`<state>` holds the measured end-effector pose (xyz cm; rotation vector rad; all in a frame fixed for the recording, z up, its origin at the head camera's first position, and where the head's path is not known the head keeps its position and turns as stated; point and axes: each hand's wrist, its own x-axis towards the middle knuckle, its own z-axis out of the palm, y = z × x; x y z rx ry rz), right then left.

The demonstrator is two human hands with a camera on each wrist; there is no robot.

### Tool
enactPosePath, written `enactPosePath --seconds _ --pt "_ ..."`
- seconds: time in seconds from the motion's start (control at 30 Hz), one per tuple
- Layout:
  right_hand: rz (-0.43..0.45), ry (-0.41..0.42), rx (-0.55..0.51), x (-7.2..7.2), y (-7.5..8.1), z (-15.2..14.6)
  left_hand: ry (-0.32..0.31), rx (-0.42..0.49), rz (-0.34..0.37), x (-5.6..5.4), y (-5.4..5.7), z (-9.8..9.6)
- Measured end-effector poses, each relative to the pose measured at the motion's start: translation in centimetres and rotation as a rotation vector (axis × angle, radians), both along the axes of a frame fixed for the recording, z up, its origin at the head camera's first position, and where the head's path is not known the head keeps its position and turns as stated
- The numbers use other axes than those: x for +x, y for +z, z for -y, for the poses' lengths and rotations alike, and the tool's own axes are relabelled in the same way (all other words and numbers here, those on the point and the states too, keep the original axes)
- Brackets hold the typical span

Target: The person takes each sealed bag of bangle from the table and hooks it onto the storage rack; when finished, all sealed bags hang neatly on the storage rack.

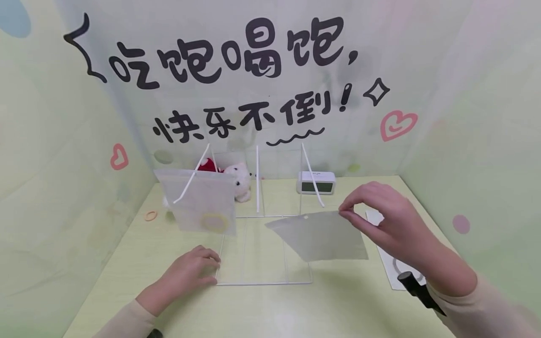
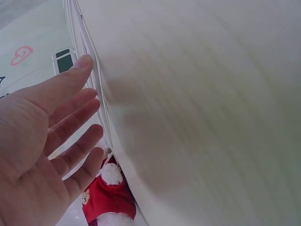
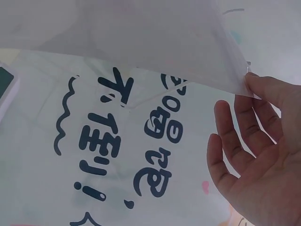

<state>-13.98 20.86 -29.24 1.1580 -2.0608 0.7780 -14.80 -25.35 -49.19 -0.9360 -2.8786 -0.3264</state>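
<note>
A white wire rack with three slanting arms stands on the table. From its left arm hangs a frosted plastic bag, and a pale yellow ring shows through it. My right hand pinches another frosted bag by its upper right corner, thumb against forefinger. This bag slants in the air right of the rack, with a small hole near its top edge. My left hand rests at the left front corner of the rack's base. In the left wrist view its loosely extended fingers lie along the wire.
Behind the rack sit a white plush toy in red and a white digital clock. An orange ring lies at the left. Partly behind my right arm is a flat white packet with a white ring. Printed curtains enclose the table.
</note>
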Motion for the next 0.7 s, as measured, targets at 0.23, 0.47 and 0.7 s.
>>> enactPosePath --seconds 0.23,0.47,0.7 --pt "-0.019 0.037 -0.036 0.2 1.5 1.3 0.003 -0.007 -0.004 -0.1 0.0 0.1" --pt "-0.004 0.080 -0.041 0.4 2.2 2.9 0.013 -0.012 -0.015 0.0 -0.2 0.0" --pt "-0.015 0.115 -0.036 0.1 2.6 4.7 0.001 -0.013 -0.030 0.0 -0.2 0.0"
